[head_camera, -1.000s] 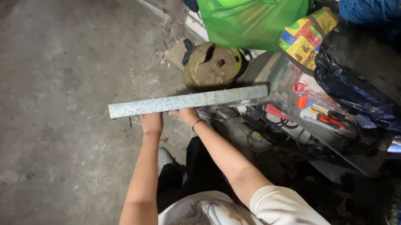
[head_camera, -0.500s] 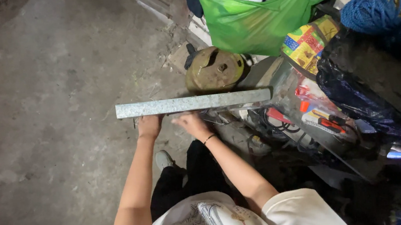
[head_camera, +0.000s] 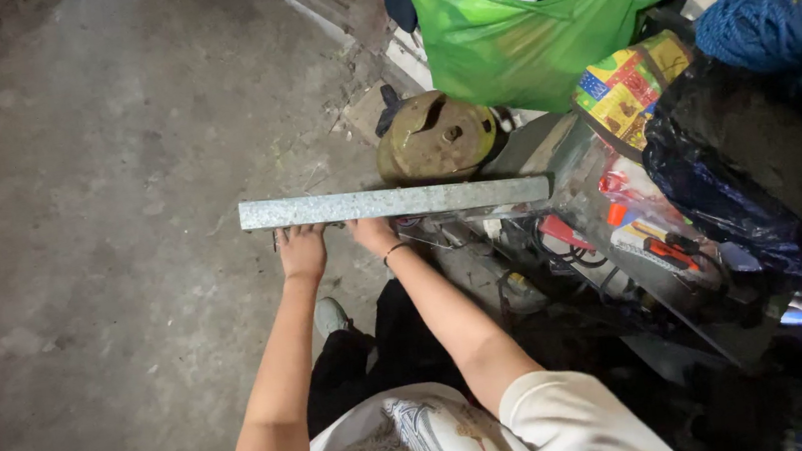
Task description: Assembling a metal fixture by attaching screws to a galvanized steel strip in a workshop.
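Both hands lift a grey stone slab above stained concrete floor

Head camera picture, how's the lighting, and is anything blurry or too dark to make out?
Head view: light is even and dim on the concrete floor; the stone slab and both hands, left hand and right hand, are sharp; the green bag is bright; the black bag shows glare; the lower right corner is too dark to read.

You wear a cream short-sleeved T-shirt with a grey-and-white print on its chest, black trousers and a light shoe. A thin dark bracelet circles your right wrist; both forearms are bare.
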